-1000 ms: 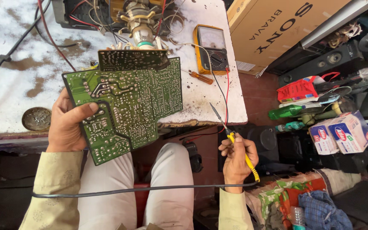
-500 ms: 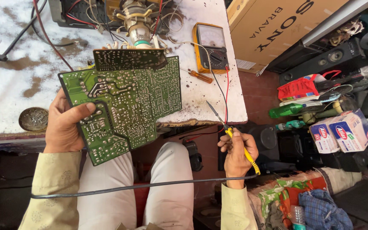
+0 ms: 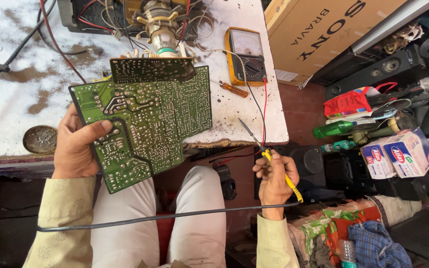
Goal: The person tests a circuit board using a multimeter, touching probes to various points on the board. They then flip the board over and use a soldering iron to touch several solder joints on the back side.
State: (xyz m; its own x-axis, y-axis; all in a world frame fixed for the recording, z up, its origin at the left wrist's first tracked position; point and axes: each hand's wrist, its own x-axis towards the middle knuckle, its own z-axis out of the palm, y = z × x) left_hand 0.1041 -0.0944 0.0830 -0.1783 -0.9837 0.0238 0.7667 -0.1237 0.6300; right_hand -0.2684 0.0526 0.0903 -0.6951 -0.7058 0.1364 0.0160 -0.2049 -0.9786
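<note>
- Your left hand [image 3: 75, 146] grip is clamped on the green circuit board [image 3: 147, 124], solder side up, over the counter [image 3: 21, 94] edge.
- Your right hand [image 3: 274, 173] pinches the yellow-handled soldering iron [image 3: 269, 158]; tip points 11 o'clock.
- Board lies at 10 o'clock from the tip, apart.

Your left hand [image 3: 78, 149] grips a green circuit board [image 3: 145, 124] at frame centre-left, solder side up, while your right hand [image 3: 274, 173] holds a yellow-handled soldering iron [image 3: 269, 159] beside the stained white workbench [image 3: 21, 74], centre-right.

Bright, even daylight floods the worktop [image 3: 21, 59]; beneath it deep shadow; focus sharp, edges slightly bowed.
</note>
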